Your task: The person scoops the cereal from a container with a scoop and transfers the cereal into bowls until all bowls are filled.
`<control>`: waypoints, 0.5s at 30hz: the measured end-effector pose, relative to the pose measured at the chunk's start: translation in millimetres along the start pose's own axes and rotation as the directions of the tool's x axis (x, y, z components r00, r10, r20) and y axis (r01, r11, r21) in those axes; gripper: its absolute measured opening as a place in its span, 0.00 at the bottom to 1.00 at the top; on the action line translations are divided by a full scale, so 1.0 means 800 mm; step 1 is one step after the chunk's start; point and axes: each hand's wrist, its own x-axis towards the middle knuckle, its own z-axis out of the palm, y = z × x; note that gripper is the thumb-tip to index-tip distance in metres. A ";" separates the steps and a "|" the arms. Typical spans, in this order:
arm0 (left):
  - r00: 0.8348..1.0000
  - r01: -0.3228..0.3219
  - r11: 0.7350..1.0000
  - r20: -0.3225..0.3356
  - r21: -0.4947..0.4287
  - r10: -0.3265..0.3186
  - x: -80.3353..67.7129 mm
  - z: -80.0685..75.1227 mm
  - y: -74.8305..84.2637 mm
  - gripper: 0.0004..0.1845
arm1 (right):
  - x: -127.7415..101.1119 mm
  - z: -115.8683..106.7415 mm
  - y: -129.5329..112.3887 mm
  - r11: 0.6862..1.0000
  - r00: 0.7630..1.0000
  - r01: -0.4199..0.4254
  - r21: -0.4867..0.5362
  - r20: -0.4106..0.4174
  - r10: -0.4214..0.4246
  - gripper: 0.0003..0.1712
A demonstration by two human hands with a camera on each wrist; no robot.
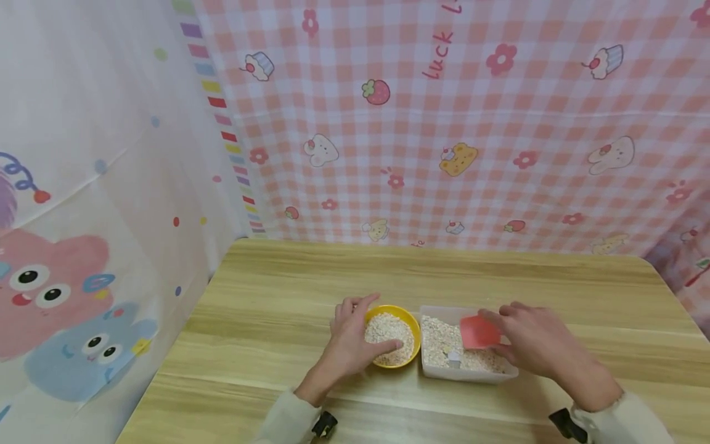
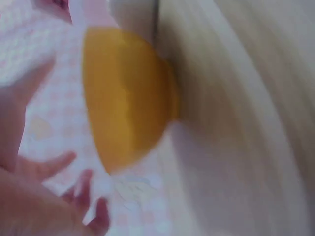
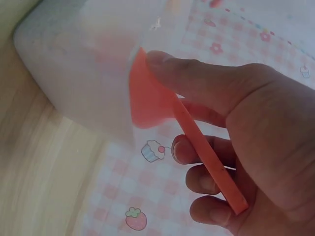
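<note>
A yellow bowl (image 1: 414, 353) full of oat flakes (image 1: 391, 335) stands upright on the table. My left hand (image 1: 350, 341) is at its left side, thumb and fingers spread. In the left wrist view those fingers stand apart from the bowl's outer wall (image 2: 125, 98), which looks blurred. Right of the bowl sits a translucent plastic box (image 1: 466, 375) of similar flakes. My right hand (image 1: 535, 338) grips a red scoop (image 1: 478, 333) by its handle (image 3: 209, 157), thumb on the blade. The scoop's blade is over the box's right part; its contents cannot be made out.
The wooden table (image 1: 266, 296) carries the bowl and box near its front middle. A small whitish piece (image 1: 453, 359) shows at the box's front inner side. A pink checked cloth (image 1: 410, 135) hangs behind the table, and a white printed cloth (image 1: 111, 154) hangs at the left.
</note>
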 end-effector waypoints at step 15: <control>0.978 -0.150 0.980 0.167 0.131 0.127 -0.001 0.043 0.055 0.52 | 0.008 0.014 0.001 0.999 0.999 -0.013 0.042 0.032 0.012 0.33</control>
